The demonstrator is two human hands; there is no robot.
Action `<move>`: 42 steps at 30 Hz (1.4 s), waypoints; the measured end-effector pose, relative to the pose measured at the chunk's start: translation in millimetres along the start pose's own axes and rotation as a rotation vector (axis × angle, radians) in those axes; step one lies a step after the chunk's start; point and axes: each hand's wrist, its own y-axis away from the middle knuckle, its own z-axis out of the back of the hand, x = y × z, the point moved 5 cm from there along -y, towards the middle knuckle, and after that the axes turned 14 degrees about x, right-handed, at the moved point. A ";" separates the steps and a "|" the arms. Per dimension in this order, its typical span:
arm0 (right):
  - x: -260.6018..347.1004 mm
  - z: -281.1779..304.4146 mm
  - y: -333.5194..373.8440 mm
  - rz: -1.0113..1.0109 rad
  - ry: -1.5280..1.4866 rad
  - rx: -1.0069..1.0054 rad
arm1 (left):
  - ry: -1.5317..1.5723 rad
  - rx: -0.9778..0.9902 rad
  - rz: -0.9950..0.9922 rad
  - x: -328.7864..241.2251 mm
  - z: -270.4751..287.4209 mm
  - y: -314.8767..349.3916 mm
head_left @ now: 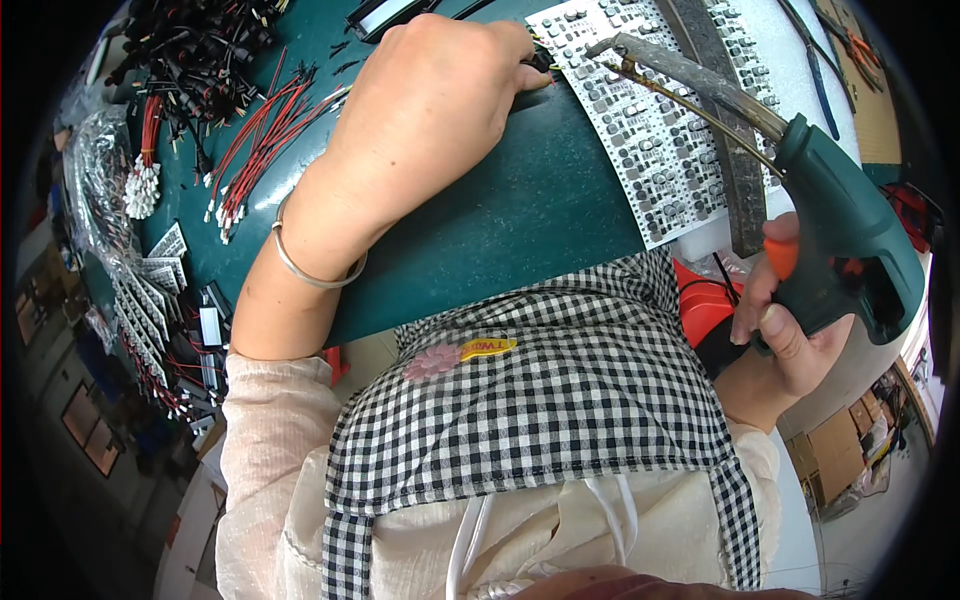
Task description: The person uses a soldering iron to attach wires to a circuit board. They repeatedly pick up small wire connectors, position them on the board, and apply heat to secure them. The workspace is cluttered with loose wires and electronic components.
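Observation:
My right hand [785,330] grips the green pistol-shaped soldering gun [845,235], its index finger on the orange trigger. The gun's long metal tip [610,45] points left over a white panel of small circuit boards [650,140]. My left hand [430,95] rests on the dark green table [500,220] beside that panel, fingers curled around a small dark part at the panel's left edge. A silver bangle [300,265] sits on the left wrist.
Red and black wire leads [265,140] lie left of my left hand. A heap of black connectors [195,45] is at the far left back. Small white boards [150,290] are stacked by the left edge. Pliers [850,40] lie far right.

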 end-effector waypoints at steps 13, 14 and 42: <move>1.0 1.3 6.2 -0.008 0.021 -0.004 | -0.075 -0.078 0.106 -10.5 -8.9 3.6; 0.6 1.3 6.9 -0.007 0.021 -0.005 | -0.102 -0.088 0.104 -11.3 -9.0 3.9; -16.6 -4.6 22.6 -0.089 0.050 -0.002 | -0.117 -0.072 0.083 -10.4 -3.9 4.2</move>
